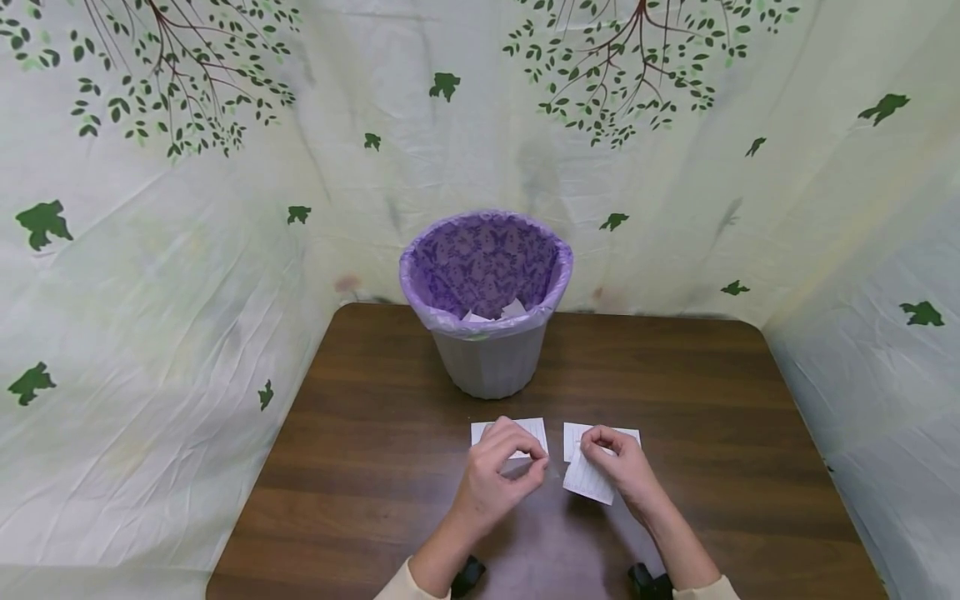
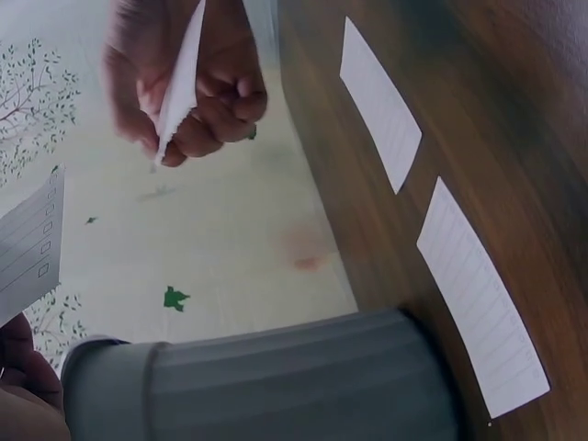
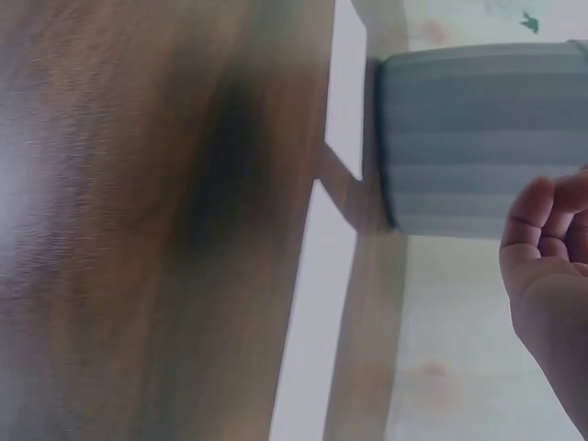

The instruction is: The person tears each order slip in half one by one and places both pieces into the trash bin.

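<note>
My right hand pinches a piece of lined white paper above the table, thumb against fingertips. That piece shows a ragged torn edge in the left wrist view. Close beside it, my left hand has thumb and forefinger brought together. At the left of its wrist view, the left fingers hold another paper piece, printed with lines and small boxes; in the head view this piece hardly shows. Two white paper slips lie flat beyond the hands, a left slip and a right slip, both partly covered.
A grey bin stands at the far side of the brown wooden table. Its purple patterned liner folds over the rim, and white paper scraps lie inside. A leaf-printed cloth hangs behind.
</note>
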Demonstrator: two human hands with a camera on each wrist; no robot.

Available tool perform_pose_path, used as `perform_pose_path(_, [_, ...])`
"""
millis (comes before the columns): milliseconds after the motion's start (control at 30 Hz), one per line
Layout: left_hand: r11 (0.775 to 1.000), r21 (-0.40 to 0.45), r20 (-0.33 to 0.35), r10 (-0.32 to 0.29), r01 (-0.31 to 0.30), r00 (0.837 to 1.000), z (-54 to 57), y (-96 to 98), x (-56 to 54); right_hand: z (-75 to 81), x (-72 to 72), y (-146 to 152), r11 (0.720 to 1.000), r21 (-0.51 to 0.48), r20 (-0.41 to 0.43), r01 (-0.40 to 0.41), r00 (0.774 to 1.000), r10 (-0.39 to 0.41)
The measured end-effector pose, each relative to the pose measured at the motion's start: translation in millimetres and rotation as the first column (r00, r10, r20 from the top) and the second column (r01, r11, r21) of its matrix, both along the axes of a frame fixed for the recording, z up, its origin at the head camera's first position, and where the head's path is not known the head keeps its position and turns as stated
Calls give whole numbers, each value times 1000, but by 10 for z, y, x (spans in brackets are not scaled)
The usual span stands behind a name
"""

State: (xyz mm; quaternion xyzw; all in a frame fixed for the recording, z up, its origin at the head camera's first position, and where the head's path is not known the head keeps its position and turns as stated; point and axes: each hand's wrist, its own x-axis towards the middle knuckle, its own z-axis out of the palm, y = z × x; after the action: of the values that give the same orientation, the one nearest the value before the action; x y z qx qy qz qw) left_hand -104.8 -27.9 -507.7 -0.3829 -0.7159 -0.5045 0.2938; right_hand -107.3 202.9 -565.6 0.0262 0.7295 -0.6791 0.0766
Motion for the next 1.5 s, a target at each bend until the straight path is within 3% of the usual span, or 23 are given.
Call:
perform_pose_path(367, [997, 34, 58, 71, -73, 996, 64, -91, -112, 235, -75, -62, 999, 13, -63, 48, 997, -47])
perform_pose_path(600, [992, 63, 56, 101, -105, 993, 153, -166, -231, 410, -121, -107, 999, -10, -96, 47, 994, -47])
perform_pose_path(900, [990, 57, 112, 125, -132, 986, 264, -259, -299, 645, -187, -114, 999, -17, -166, 29, 986, -31])
perform_pose_path(1267, [989, 49, 91, 137, -142, 986, 495, -321, -424, 931, -327, -92, 998, -62, -277, 11, 961, -28])
perform_pose_path(1500, [987, 59, 63, 147, -150, 987, 644, -330, -500, 1111, -446, -101, 993, -112, -350, 44, 933, -81])
